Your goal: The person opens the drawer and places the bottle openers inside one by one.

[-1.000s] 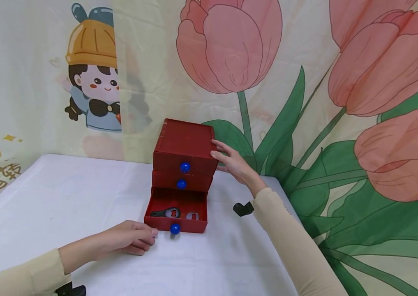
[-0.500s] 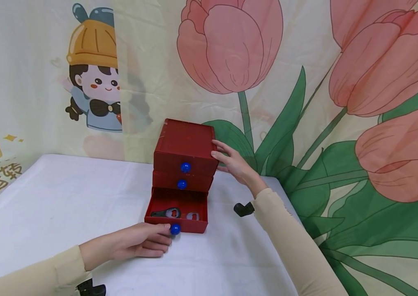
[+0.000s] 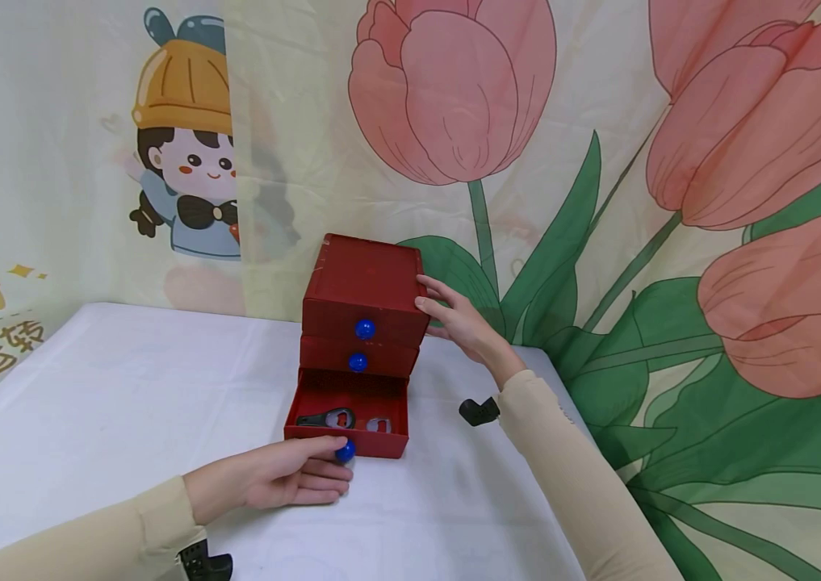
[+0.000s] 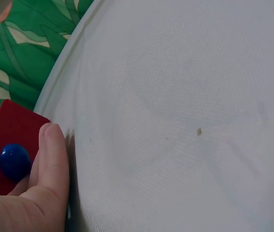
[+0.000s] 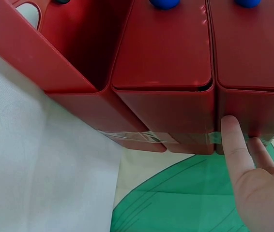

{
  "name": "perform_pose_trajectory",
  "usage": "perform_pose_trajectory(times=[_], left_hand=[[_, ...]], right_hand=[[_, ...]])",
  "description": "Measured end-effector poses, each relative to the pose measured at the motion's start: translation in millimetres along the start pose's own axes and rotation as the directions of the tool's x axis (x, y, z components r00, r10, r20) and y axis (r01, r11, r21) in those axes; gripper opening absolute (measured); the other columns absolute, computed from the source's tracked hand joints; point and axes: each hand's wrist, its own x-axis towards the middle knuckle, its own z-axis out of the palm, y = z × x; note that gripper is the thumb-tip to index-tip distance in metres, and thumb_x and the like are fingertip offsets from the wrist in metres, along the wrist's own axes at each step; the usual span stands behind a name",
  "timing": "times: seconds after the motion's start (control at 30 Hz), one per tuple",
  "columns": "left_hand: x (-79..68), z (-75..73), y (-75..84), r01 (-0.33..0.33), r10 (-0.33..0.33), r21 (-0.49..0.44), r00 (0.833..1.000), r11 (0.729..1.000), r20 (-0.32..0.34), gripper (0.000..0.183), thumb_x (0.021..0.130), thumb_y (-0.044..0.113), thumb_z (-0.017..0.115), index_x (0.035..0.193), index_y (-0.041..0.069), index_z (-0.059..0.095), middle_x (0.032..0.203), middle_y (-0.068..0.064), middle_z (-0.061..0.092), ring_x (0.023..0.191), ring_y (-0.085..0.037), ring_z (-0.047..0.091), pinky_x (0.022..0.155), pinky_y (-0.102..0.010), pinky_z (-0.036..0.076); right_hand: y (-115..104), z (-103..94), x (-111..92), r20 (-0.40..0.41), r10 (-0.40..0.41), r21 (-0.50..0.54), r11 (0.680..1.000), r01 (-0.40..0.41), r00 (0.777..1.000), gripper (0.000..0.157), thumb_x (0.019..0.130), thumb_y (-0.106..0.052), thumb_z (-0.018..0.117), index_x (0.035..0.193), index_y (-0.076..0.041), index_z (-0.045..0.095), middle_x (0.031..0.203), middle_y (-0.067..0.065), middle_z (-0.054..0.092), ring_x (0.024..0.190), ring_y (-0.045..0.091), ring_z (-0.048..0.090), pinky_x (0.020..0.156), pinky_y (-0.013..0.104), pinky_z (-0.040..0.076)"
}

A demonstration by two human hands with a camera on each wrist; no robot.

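Note:
A red set of three stacked drawers (image 3: 362, 274) stands on the table, with a blue ball knob on each front. Its bottom drawer (image 3: 381, 444) is pulled out. Inside lie what looks like a black-handled bottle opener (image 3: 326, 417) and a small grey ring-like piece (image 3: 379, 424). My left hand (image 3: 286, 472) is at the bottom blue knob (image 3: 345, 451), thumb beside it and straight fingers on its other side; the left wrist view shows this knob (image 4: 14, 162) between them. My right hand (image 3: 464, 323) rests straight fingertips (image 5: 231, 128) against the top unit's right side.
A white cloth covers the table (image 3: 127, 387); its right edge runs close to my right forearm. Behind hangs a curtain (image 3: 294, 145) printed with tulips and a cartoon figure. Clear tape (image 5: 146, 137) runs across the drawer units' sides.
My left hand has moved right along the table, from beside the drawer's left corner to the bottom knob, its fingers straightening. The right hand and the drawers have stayed in place.

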Motion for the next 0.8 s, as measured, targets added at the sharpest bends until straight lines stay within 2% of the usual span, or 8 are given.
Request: perform_pose_trajectory(times=[0.27, 0.8], left_hand=[[5.4, 4.6, 0.3, 0.027, -0.030, -0.047, 0.998, 0.999, -0.058, 0.067, 0.105, 0.042, 0.068, 0.143, -0.012, 0.053, 0.127, -0.026, 0.073, 0.117, -0.039, 0.073, 0.103, -0.049, 0.058], [13.8, 11.7, 2.8, -0.027, 0.019, -0.080, 0.995, 0.996, -0.098, 0.062, 0.106, 0.039, 0.068, 0.140, -0.012, 0.056, 0.124, -0.026, 0.074, 0.118, -0.038, 0.073, 0.104, -0.050, 0.057]], right_hand=[[1, -1.1, 0, 0.008, -0.009, 0.000, 1.000, 0.009, 1.000, 0.067, 0.108, -0.034, 0.061, 0.168, -0.030, 0.032, 0.168, 0.008, 0.032, 0.148, 0.033, 0.044, 0.117, 0.054, 0.046], [1, -1.0, 1, -0.001, 0.000, 0.002, 1.000, 0.000, 1.000, 0.066, 0.108, -0.034, 0.062, 0.167, -0.031, 0.033, 0.167, 0.006, 0.033, 0.149, 0.031, 0.042, 0.117, 0.053, 0.047]])
